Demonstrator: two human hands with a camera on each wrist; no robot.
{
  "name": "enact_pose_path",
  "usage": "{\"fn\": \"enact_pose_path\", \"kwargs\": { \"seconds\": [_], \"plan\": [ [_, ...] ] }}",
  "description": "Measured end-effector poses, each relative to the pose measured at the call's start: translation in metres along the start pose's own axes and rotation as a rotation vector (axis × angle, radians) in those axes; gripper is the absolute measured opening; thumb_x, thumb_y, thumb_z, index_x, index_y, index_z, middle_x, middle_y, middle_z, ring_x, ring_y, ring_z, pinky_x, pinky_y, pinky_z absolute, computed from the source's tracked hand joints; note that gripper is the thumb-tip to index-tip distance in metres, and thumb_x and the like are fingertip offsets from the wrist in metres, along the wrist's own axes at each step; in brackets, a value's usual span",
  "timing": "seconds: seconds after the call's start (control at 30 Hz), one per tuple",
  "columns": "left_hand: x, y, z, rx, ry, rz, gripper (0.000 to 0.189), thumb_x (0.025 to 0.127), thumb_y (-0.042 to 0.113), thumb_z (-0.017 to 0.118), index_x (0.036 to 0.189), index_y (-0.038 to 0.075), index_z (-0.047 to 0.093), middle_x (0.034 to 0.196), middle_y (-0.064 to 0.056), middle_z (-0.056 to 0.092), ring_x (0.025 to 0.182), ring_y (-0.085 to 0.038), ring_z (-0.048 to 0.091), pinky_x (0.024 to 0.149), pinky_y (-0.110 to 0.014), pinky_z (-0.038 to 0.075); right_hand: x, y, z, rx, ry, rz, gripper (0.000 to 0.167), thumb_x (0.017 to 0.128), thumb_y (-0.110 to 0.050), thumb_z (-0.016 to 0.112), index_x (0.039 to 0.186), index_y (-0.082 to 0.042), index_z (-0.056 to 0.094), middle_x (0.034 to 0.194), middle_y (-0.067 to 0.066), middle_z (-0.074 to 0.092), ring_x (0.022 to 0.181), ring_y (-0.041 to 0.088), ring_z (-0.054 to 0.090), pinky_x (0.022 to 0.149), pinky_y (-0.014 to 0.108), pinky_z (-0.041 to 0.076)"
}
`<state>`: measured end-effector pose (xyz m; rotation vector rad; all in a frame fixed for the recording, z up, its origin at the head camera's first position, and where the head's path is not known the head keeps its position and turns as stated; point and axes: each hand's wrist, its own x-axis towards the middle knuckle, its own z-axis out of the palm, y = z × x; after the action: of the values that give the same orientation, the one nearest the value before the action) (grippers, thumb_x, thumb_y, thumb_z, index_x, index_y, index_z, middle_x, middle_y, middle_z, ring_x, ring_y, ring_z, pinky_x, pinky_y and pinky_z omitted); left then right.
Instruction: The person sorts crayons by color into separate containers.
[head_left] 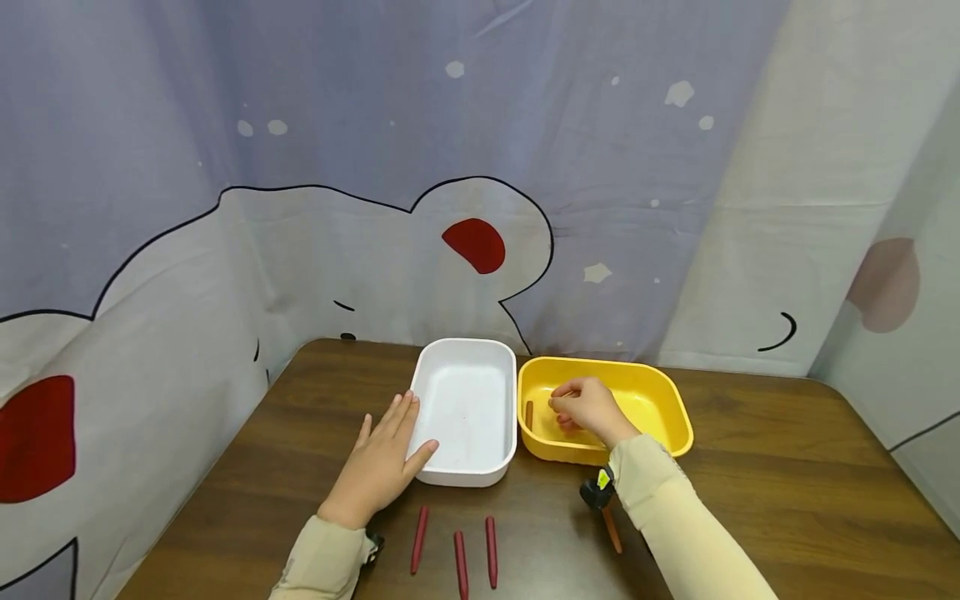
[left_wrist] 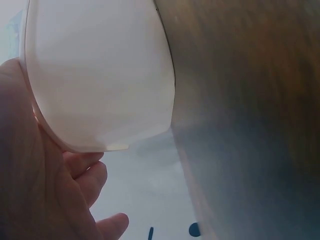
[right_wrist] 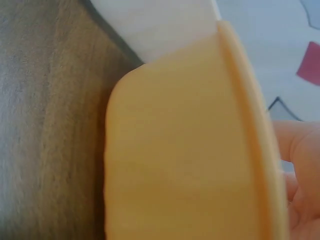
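Note:
My left hand rests on the left rim of a white tray, its fingers straight and spread. In the left wrist view, that hand's fingers lie along the tray's outer edge. Inside a yellow tray, my right hand has its fingers bent and pinches what appears to be a brown crayon, mostly covered by the fingers. Another brown crayon lies by that tray's left wall. The right wrist view shows mainly the yellow tray's outer side, with part of the hand beyond its rim.
Three dark red crayons lie on the wooden table in front of the white tray. One orange-brown crayon lies near the right forearm, below the wrist camera. A patterned curtain hangs behind the table.

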<state>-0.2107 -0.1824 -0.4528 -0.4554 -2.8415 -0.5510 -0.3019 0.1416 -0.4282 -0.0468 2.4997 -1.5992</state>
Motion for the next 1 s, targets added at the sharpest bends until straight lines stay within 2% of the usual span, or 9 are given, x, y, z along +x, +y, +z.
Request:
{"fn": "enact_pose_path", "kwargs": {
  "seconds": [0.13,0.23,0.33,0.43,0.7,1.0],
  "plan": [
    [0.000,0.000,0.000,-0.003,-0.004,-0.003,0.077,0.105,0.051,0.049,0.156,-0.004,0.032,0.163,-0.017,0.028,0.152,-0.033,0.022,0.117,-0.067,0.018,-0.012,-0.003,-0.006,-0.040,0.018,-0.094,0.021,0.093,-0.003,0.069,0.108,0.010,0.067,0.089,0.020,0.070,0.068,0.023,0.068,0.065,0.034,0.062],
    [0.000,0.000,0.001,-0.007,-0.013,-0.003,0.077,0.105,0.052,0.049,0.156,-0.003,0.032,0.164,-0.017,0.027,0.153,-0.033,0.022,0.117,-0.067,0.018,-0.026,-0.004,-0.012,-0.114,0.050,-0.164,0.020,0.094,-0.006,0.069,0.109,0.007,0.068,0.091,0.016,0.071,0.070,0.022,0.069,0.066,0.032,0.061],
    [0.000,0.000,0.000,-0.010,-0.014,-0.001,0.077,0.105,0.052,0.049,0.156,-0.003,0.031,0.164,-0.016,0.026,0.153,-0.032,0.021,0.117,-0.067,0.018,-0.041,-0.006,-0.017,-0.182,0.088,-0.219,0.020,0.094,-0.009,0.070,0.110,0.004,0.070,0.091,0.011,0.072,0.071,0.019,0.069,0.066,0.030,0.059],
    [0.000,0.001,0.000,-0.014,-0.004,0.002,0.076,0.105,0.050,0.049,0.156,-0.004,0.032,0.164,-0.017,0.027,0.153,-0.033,0.022,0.117,-0.067,0.018,-0.054,-0.009,-0.023,-0.203,0.116,-0.266,0.020,0.095,-0.011,0.070,0.110,0.002,0.070,0.090,0.008,0.072,0.072,0.018,0.069,0.066,0.029,0.059],
    [0.000,0.000,-0.001,-0.020,-0.003,-0.004,0.076,0.105,0.049,0.050,0.156,-0.004,0.033,0.163,-0.017,0.028,0.153,-0.034,0.022,0.118,-0.067,0.017,-0.083,-0.011,-0.035,-0.171,0.150,-0.338,0.018,0.093,-0.008,0.072,0.107,0.002,0.072,0.089,0.008,0.072,0.072,0.019,0.071,0.065,0.025,0.059],
    [0.000,0.001,-0.001,-0.026,0.011,0.010,0.076,0.105,0.049,0.049,0.155,-0.005,0.032,0.163,-0.019,0.029,0.152,-0.035,0.024,0.117,-0.068,0.018,-0.113,-0.001,-0.044,-0.301,0.208,-0.396,0.012,0.091,-0.009,0.075,0.102,-0.004,0.074,0.086,-0.002,0.072,0.076,0.011,0.067,0.068,0.025,0.056]
  ]
}}
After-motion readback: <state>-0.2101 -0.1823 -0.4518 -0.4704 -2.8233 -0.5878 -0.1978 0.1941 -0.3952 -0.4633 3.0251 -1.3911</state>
